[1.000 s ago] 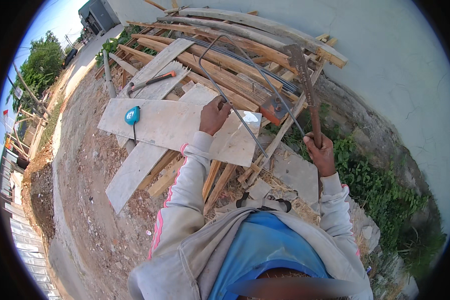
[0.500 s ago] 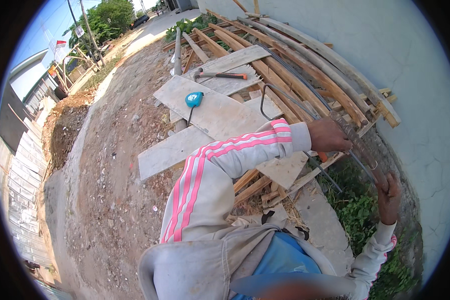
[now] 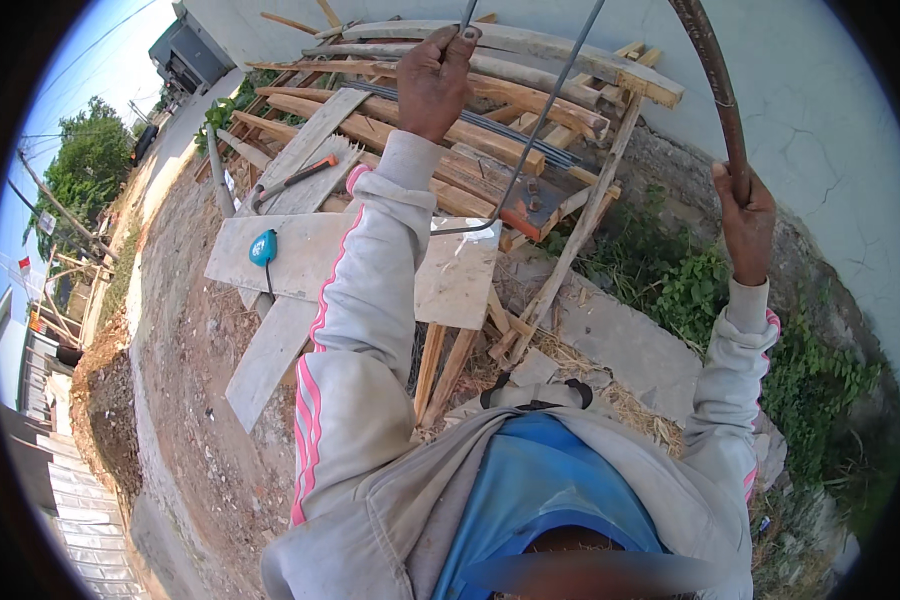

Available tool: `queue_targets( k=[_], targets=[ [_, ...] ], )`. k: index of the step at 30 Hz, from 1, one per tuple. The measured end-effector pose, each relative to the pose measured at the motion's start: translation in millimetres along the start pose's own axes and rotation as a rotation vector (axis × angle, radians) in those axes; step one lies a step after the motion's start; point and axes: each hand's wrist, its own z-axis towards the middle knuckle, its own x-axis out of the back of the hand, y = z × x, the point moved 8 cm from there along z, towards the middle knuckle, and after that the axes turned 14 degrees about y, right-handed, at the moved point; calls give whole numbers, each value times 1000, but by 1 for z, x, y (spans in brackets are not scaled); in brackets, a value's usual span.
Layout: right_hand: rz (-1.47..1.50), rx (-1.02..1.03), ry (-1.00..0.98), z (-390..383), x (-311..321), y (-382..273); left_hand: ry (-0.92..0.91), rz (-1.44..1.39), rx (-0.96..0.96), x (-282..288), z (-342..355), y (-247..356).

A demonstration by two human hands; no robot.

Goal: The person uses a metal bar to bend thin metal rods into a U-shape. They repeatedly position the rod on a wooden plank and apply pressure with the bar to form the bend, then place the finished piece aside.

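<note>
My left hand (image 3: pixel 435 85) is raised at the upper middle, fingers closed round a thin grey steel rod (image 3: pixel 467 12) whose upper part leaves the picture. Beside it runs a bent steel rod (image 3: pixel 543 112), slanting down to a corner above the boards; whether the two are one piece I cannot tell. My right hand (image 3: pixel 748 220), at the right, grips the lower end of a long brown, rusty-looking bar (image 3: pixel 715 75). The bar's top is out of view. Below the bent rod, a dark block with upright pegs and an orange end (image 3: pixel 520 223) rests on the timber.
A teal tape measure (image 3: pixel 262 248) lies on a pale board (image 3: pixel 305 240), with an orange-handled hammer (image 3: pixel 295 182) farther back. Stacked timber (image 3: pixel 560 105) and a bundle of steel rods (image 3: pixel 500 128) lie along the pale wall (image 3: pixel 820 130). Green weeds (image 3: pixel 685 295) grow at its foot.
My left hand has moved up and to the left, away from the brown bar. My right hand has risen with the bar, now upright. The bent rod is lifted and turned.
</note>
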Motion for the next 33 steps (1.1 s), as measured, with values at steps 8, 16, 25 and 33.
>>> queue_targets(
  k=[8, 16, 25, 33],
  targets=[
    [480, -43, -135, 33, -124, -34, 317, -257, 4, -25, -8, -9],
    [654, -32, -360, 65, -216, -71, 475, -307, 82, -11, -48, -31],
    [828, -12, -666, 69, -291, -120, 458, -234, 126, 4, -65, -17],
    [776, 108, -778, 79, -331, -135, 386, 22, -167, 36, -26, 30]
  ],
)
